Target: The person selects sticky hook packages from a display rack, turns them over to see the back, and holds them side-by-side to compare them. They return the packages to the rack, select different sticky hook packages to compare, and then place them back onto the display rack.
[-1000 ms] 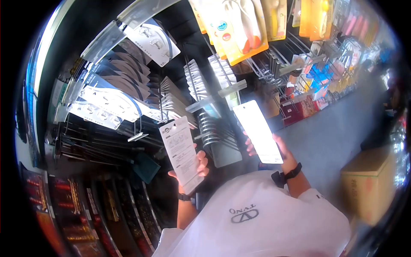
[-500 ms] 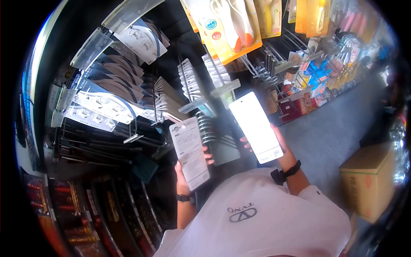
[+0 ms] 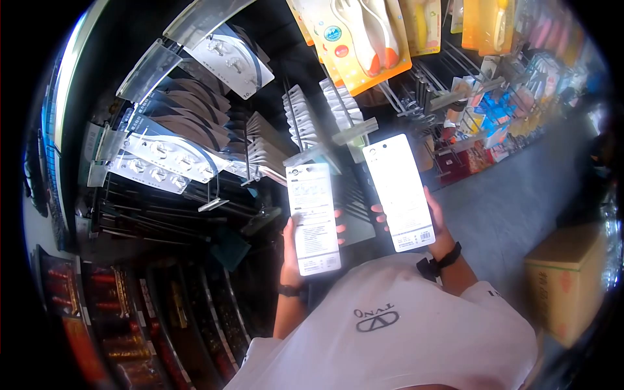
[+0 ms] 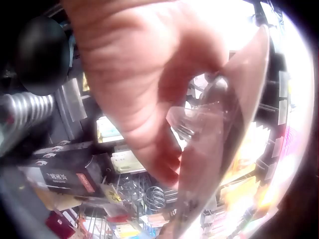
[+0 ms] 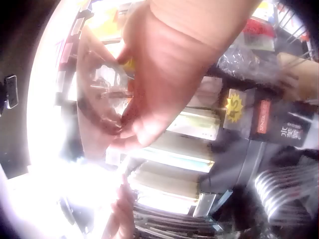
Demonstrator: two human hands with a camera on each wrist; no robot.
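My left hand [image 3: 290,259] grips a white blister-packed card [image 3: 313,221] by its sides, its printed back facing up. The thumb lies along one edge and fingertips show at the other. A second white blister-packed card [image 3: 399,194] is held the same way in my right hand [image 3: 439,224], with a barcode near its lower end. The two cards stand side by side, a small gap between them. In the left wrist view, a clear plastic blister [image 4: 197,124] bulges from the underside over something shiny. On the right card, a clear blister [image 5: 107,87] also shows in the right wrist view.
Similar hanging packs [image 3: 162,159] fill rack hooks at left, and rows of cards hang just ahead. Orange cutlery packs [image 3: 364,45] hang above. A cardboard box [image 3: 564,286] stands on the floor at right. Shelves of red goods [image 3: 107,312] lie at lower left.
The left card has moved right, nearer the other one, and turned more upright. The right card's glare has lessened so its print shows. Both hands keep their hold.
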